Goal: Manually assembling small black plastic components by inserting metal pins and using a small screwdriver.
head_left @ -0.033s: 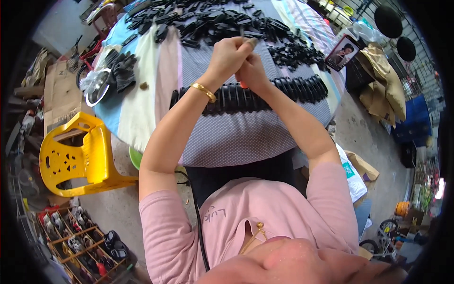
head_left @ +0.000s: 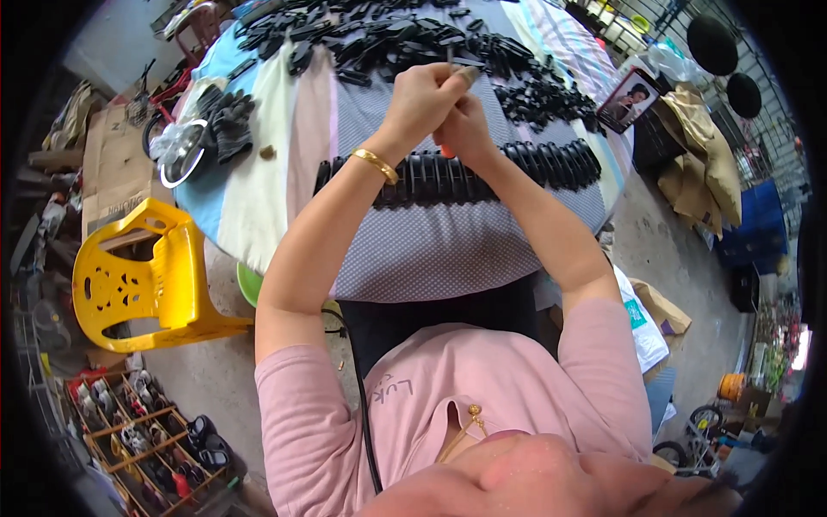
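My left hand (head_left: pixel 420 102) and my right hand (head_left: pixel 466 129) meet over the middle of the table, both with curled fingers. A gold bangle circles my left wrist. From under my right hand sticks the orange-red end of a tool (head_left: pixel 446 151); the rest of it is covered. A thin upright tip shows just beyond my fingers, and I cannot tell whether it belongs to the same tool. What my left fingers close on is hidden. Below my hands runs a row of black plastic pieces (head_left: pixel 551 165), standing side by side. Loose black pieces (head_left: pixel 379 47) lie heaped beyond.
A smaller heap of black bits (head_left: pixel 538 96) lies right of the hands, near a propped phone (head_left: pixel 629 101). Dark gloves (head_left: pixel 227 125) and a metal-rimmed bowl (head_left: pixel 183 155) sit at the table's left. A yellow chair (head_left: pixel 177 276) and a shoe rack (head_left: pixel 142 439) stand left.
The view has shifted very slightly, so the table and its things sit a little differently in the picture. My hands keep the same grip.
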A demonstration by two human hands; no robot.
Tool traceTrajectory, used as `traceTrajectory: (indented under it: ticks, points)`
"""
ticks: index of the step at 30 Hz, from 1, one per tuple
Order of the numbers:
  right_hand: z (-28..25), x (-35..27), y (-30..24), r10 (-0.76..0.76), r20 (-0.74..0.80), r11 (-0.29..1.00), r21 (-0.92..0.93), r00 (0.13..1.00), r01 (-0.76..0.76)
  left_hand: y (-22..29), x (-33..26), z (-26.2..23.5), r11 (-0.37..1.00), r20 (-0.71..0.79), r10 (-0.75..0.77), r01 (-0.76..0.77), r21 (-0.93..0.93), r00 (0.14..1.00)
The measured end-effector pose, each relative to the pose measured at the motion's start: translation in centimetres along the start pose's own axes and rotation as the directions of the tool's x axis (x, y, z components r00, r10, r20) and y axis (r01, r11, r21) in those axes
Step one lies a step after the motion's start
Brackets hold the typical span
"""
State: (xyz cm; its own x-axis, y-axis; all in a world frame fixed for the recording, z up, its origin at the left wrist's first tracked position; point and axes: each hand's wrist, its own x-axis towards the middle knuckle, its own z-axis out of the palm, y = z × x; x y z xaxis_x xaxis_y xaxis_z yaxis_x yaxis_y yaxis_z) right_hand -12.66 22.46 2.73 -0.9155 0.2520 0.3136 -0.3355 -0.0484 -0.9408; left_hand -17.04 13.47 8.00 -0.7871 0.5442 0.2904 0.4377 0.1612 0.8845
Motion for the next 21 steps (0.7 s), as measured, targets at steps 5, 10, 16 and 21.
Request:
traceTrajectory:
  ticks: [5,10,16,21]
  points:
    - [0.8,0.1,0.6,0.022,0.018,1.0,-0.004,1.0,-0.022,-1.3,0.1,-0.1,0.998,0.026,-0.007,0.009,-0.056,1.0]
    - [1.1,-0.2,1.5,0.073,-0.014,0.997,-0.016,0.997,-0.074,-3.8,-0.2,0.6,0.997,-0.065,0.021,-0.025,-0.074,0.998]
    - [1.1,0.2,2.8,-0.101,-0.05,0.993,-0.062,0.994,0.098,-3.6,-0.7,1.3,0.989,-0.184,0.136,-0.144,-0.033,0.974]
    - [1.5,0.9,1.4,0.146,0.089,0.985,-0.106,0.985,-0.136,-3.2,-0.2,-0.8,0.996,-0.093,-0.067,0.061,-0.072,0.993]
